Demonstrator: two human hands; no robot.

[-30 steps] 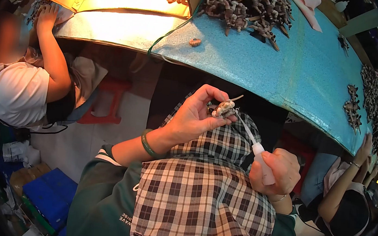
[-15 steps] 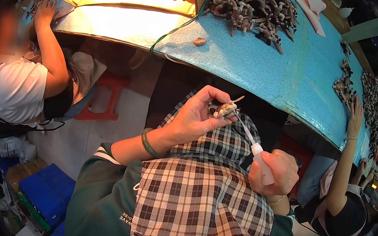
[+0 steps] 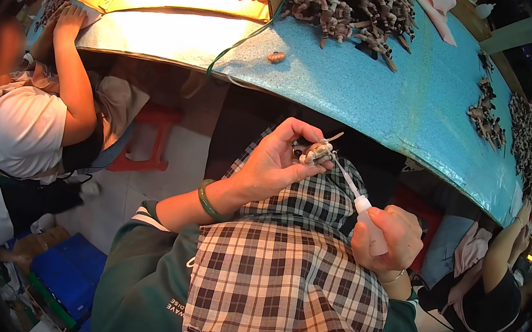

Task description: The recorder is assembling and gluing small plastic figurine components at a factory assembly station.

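Observation:
Over my lap, my left hand [image 3: 275,157] pinches a small brown-and-cream figurine [image 3: 317,153] between thumb and fingers. A thin pale strip sticks up from its top. A white squeeze bottle [image 3: 372,227] with a long thin nozzle is gripped in my right hand [image 3: 397,238]. The nozzle slants up to the left, and its tip is at the right side of the figurine; whether it touches I cannot tell. Past my hands, on the blue table [image 3: 346,96], lies a heap of similar small figurines [image 3: 355,12], with one loose brown piece [image 3: 276,57] nearer its edge.
A lit cardboard box [image 3: 185,11] with small parts stands at the far left, a green cord [image 3: 243,47] beside it. Co-workers sit left and right [image 3: 493,277]. More figurine heaps [image 3: 487,116] lie right. A red stool [image 3: 151,136] and blue crates [image 3: 70,271] are left.
My hands, the figurine and the bottle stay nearly still. At right, a co-worker's arm has drawn back from a figurine heap. Another person has come into view at the lower left.

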